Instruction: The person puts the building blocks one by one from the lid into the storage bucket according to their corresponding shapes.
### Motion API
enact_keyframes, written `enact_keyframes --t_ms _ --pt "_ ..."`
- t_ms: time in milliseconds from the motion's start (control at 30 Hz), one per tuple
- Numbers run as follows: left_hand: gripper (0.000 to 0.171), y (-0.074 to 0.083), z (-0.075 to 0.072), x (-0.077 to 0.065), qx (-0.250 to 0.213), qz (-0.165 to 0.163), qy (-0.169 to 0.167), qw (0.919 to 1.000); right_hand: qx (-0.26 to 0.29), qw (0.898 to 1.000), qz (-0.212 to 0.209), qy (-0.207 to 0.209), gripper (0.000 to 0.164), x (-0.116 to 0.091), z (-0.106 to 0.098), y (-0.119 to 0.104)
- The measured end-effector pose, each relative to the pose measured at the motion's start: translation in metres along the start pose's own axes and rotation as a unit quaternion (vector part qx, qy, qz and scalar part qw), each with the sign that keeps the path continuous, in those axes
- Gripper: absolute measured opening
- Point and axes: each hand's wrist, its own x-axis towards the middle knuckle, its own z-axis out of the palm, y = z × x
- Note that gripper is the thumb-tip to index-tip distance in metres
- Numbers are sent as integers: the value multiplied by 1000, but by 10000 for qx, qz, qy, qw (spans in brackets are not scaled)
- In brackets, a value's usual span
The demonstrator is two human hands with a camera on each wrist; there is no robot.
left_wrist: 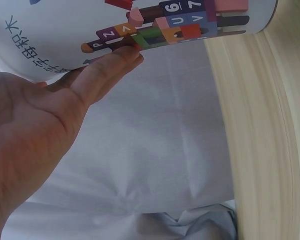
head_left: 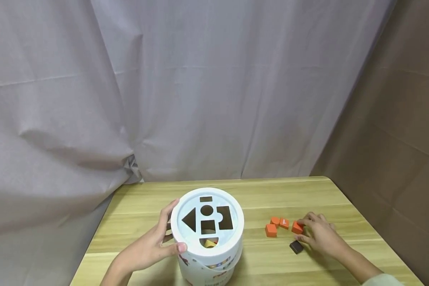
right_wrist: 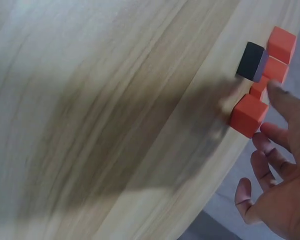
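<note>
The white bucket is standing upright on the wooden table, left of its middle, with its lid facing up. The lid is showing a triangle, a circle, a notched shape, a half-round and two four-sided holes; a yellow piece is peeking through the half-round one. The left hand is holding the bucket from its left, the thumb resting at the near rim and the fingers reaching along the wall, spread well apart from the thumb. Printed letters and digits are decorating that wall.

To the bucket's right, the right hand is reaching low over the table, its fingers bending loosely and its thumb standing apart from them. Its fingertips are meeting the rightmost red block, though no firm grip is showing. Just left of that block, a red cube, a round block and a marked block are lying close together. A dark block is lying on the near side, by the thumb. A pale sleeve is covering the right forearm, and a grey curtain is hanging behind.
</note>
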Motion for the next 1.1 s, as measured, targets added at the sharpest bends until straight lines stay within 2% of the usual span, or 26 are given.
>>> enact_keyframes --t_ms 333,567,767,933,1100 --pt "111 0 -2 2 100 168 -47 9998 -274 9993 234 74 47 3 2 7" --pt "111 4 -1 1 -8 49 -33 10000 -253 9992 314 -73 39 0 6 13" --pt "111 4 0 0 12 27 -15 10000 -166 9995 249 -59 35 -1 -1 14" --pt "110 5 0 0 -16 -7 -3 10000 91 9994 226 241 35 0 -12 7" --pt "109 5 -1 0 -10 30 -14 10000 408 9954 -197 844 33 3 -26 -7"
